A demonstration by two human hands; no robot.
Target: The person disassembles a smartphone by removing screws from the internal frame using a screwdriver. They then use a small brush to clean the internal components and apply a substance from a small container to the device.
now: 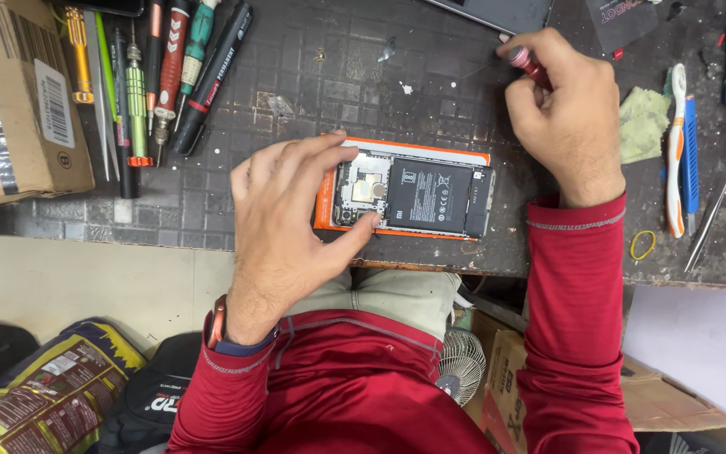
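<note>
An opened phone (418, 195) with its back cover off lies on an orange block (323, 204) at the near edge of the dark work mat (338, 76); its black battery and circuit board show. My left hand (283, 223) steadies the phone's left end, thumb on the lower corner and fingers over the top edge. My right hand (569, 109) is raised to the right of the phone, closed around a small red-handled screwdriver (527, 63) whose tip points away from the phone.
A row of screwdrivers, tweezers and a black marker (212, 76) lies at the back left beside a cardboard box (10, 92). At the right lie a yellow cloth (642, 124), a toothbrush (676, 151), a blue tool and tweezers (710, 217). A small fan (461, 363) sits below the bench.
</note>
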